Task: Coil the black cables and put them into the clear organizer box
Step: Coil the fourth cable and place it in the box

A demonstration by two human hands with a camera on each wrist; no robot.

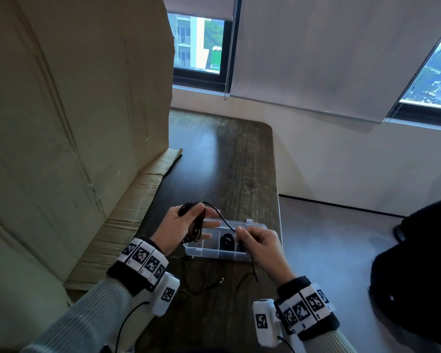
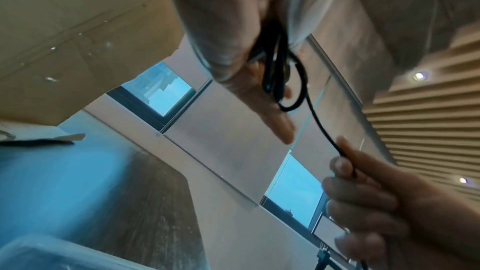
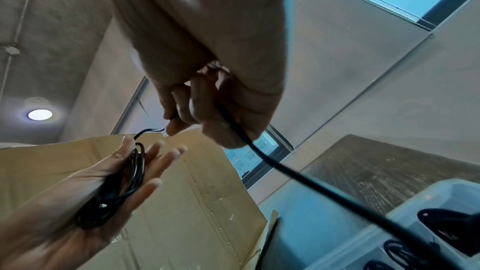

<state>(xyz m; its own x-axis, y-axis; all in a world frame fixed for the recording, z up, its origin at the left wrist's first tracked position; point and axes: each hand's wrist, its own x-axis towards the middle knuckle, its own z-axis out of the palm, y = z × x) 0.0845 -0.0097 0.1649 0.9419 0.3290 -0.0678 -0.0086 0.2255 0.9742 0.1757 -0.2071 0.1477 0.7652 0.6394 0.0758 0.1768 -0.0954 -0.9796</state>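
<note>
My left hand (image 1: 197, 222) is raised over the left end of the clear organizer box (image 1: 214, 254). Loops of black cable (image 3: 135, 172) lie across its palm, the thumb pins them, and the fingers are fairly straight. From the loops the cable (image 1: 220, 216) runs right to my right hand (image 1: 242, 234), which pinches it between thumb and fingers. Its tail (image 1: 252, 266) hangs down toward the table. A coiled black cable (image 1: 227, 242) lies in a middle compartment of the box. In the wrist views my left hand (image 2: 246, 69) holds the loops and my right hand (image 3: 197, 114) grips the strand (image 3: 311, 184).
Another loose black cable (image 1: 206, 281) sprawls on the dark wooden table (image 1: 227, 161) in front of the box. A big cardboard box (image 1: 74, 123) stands at the left, its flap (image 1: 127, 225) lying on the table. The table's right edge is beside the organizer. A dark object (image 1: 418, 263) sits on the floor at the right.
</note>
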